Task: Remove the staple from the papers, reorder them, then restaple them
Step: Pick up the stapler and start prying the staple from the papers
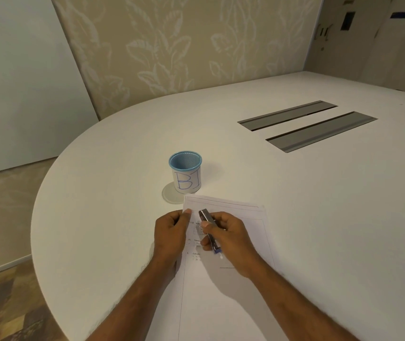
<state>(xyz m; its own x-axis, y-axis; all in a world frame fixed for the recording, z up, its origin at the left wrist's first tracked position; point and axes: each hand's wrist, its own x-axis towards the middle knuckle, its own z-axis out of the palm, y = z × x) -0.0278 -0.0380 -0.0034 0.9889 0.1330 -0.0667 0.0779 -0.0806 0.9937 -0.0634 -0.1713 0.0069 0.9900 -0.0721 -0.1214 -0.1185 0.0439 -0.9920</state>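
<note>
White printed papers [223, 286] lie on the white table [319, 217] in front of me, with a second sheet's edge peeking out at the top. My left hand [170, 232] pinches the papers' top left corner between thumb and fingers. My right hand [228, 239] grips a small silver stapler [209, 227] with a blue rear end, held over the upper part of the page. Its metal nose points toward the pinched corner, a short gap away. The staple itself is too small to make out.
A blue mesh cup [185, 172] wrapped in white paper marked "BI" stands just beyond the papers. Two grey cable slots [319, 130] are set into the table at the far right. The table's rounded edge [39, 217] curves on my left.
</note>
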